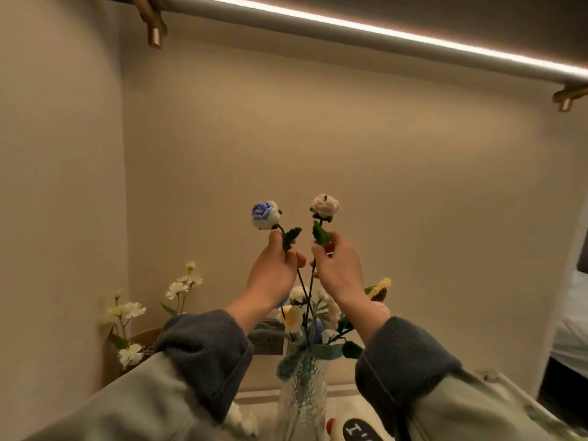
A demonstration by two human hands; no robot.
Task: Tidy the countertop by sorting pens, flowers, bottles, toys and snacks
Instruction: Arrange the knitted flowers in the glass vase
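The flower-sorting step is in hand: both hands are raised over a glass vase (302, 402) that stands on the desk (257, 397) between the forearms. The left hand (273, 268) grips the stem of a blue rose (264, 214) just under its leaf, fingers curled round it. The right hand (339, 265) pinches the stem of a pink rose (325, 205) at the same height. The two thin dark stems cross just below the hands and run down toward the vase mouth. The bunch of cream, white and yellow blooms there hides their ends, so I cannot tell whether they are already inside. Both roses look crocheted, with tight yarn heads, green knitted leaves and what seem wire-stiff stems, so they should keep their shape. The next move probably calls for lowering both stems straight into the narrow neck without snagging the other flowers or tipping the tall vase. A separate spray of white blossoms (130, 313) stands well apart in the left corner.
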